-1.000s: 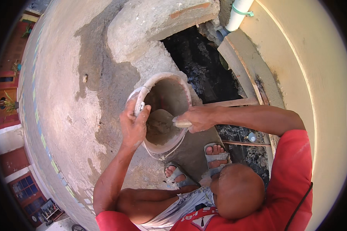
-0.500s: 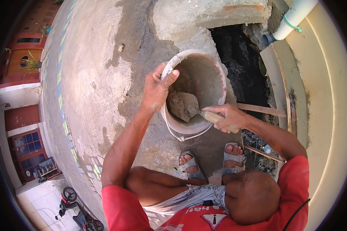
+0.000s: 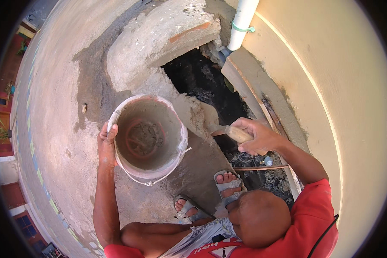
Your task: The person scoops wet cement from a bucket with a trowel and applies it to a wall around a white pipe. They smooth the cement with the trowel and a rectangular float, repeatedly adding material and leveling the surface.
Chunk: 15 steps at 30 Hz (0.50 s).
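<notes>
My left hand (image 3: 107,144) is closed around the left rim of a mortar-smeared bucket (image 3: 176,114). The bucket tips toward me, and grey wet mortar (image 3: 145,136) lies at its bottom. In my right hand (image 3: 260,135) is the wooden handle of a trowel (image 3: 241,134). Its blade, bearing a lump of mortar (image 3: 197,112), is over the broken concrete edge beside the dark drain opening (image 3: 202,84). Whether the blade touches that edge I cannot tell.
A white pipe (image 3: 244,21) with a green tie comes down the cream wall (image 3: 322,64) at right. Boards (image 3: 256,96) line the drain's wall side, and a wooden strip (image 3: 262,167) crosses it. My sandalled feet (image 3: 230,185) stand near the drain's edge.
The trowel has come out of the bucket with mortar and moved right, to the drain's edge. My left hand has shifted the bucket left and toward me. The view has turned.
</notes>
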Tool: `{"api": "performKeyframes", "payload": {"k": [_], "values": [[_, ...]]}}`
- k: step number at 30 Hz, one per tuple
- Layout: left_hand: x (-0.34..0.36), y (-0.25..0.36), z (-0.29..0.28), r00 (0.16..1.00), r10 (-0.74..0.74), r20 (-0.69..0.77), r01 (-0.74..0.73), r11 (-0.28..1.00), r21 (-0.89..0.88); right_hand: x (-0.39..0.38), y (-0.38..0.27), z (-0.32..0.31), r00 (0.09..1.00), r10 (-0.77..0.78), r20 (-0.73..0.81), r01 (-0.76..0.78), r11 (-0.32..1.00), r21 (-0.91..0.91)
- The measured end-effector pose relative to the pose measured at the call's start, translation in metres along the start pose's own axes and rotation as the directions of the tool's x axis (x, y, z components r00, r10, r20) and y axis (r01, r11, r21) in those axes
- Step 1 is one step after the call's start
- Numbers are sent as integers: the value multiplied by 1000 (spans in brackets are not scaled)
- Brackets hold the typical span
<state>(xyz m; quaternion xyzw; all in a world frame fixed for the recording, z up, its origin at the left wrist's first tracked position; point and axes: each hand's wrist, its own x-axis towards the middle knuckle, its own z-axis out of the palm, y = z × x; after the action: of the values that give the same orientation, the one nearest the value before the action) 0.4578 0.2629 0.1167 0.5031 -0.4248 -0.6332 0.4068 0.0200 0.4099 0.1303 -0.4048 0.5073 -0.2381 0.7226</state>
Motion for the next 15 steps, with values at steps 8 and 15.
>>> {"api": "performKeyframes", "payload": {"k": [8, 15], "values": [[-1, 5, 7, 1000, 11, -16, -10, 999, 37, -23, 19, -103, 955, -52, -291, 112, 974, 195], [-3, 2, -3, 1000, 14, -21, -12, 997, 79, 7, 46, -163, 944, -141, -299, 272, 844, 461]]}}
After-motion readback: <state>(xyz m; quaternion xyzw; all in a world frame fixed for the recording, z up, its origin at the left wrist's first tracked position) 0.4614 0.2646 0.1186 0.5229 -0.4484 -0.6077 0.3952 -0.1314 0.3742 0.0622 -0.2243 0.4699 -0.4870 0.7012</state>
